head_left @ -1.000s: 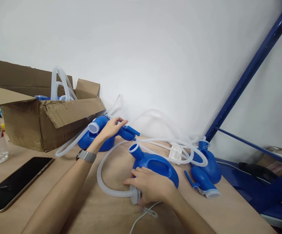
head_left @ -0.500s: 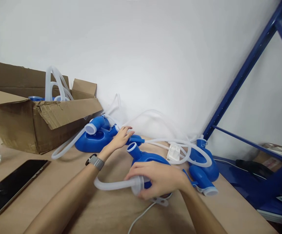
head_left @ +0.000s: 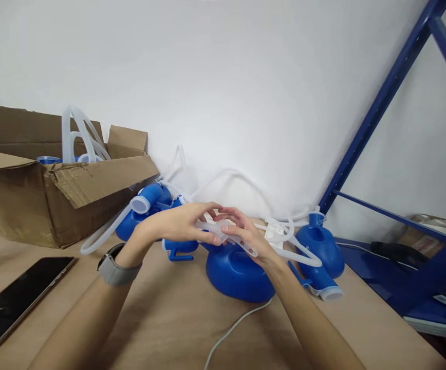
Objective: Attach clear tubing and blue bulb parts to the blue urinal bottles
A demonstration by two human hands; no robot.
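Note:
A blue plastic urinal bottle (head_left: 240,275) with a grip opening stands on the table, its neck hidden behind my hands. Above it, my left hand (head_left: 180,221) and my right hand (head_left: 246,236) meet with curled fingers around a translucent cap (head_left: 221,231). A pale strap with holes (head_left: 249,247) sticks out under my right fingers. Left of this bottle lies a blue tube piece (head_left: 180,247) with a white rim and a bar handle. Whether the cap touches the neck is hidden.
Another blue bottle (head_left: 319,244) stands at the right, with clear hoses and a white adapter (head_left: 275,232) beside it. More blue bottles (head_left: 126,226) lie by an open cardboard box (head_left: 18,205). A phone (head_left: 22,298) lies at left; a blue shelf frame (head_left: 377,108) rises at right.
My right hand has moved up and away from me, from beside the bottle to above it. My left hand has come back from the rear to meet it at the translucent cap.

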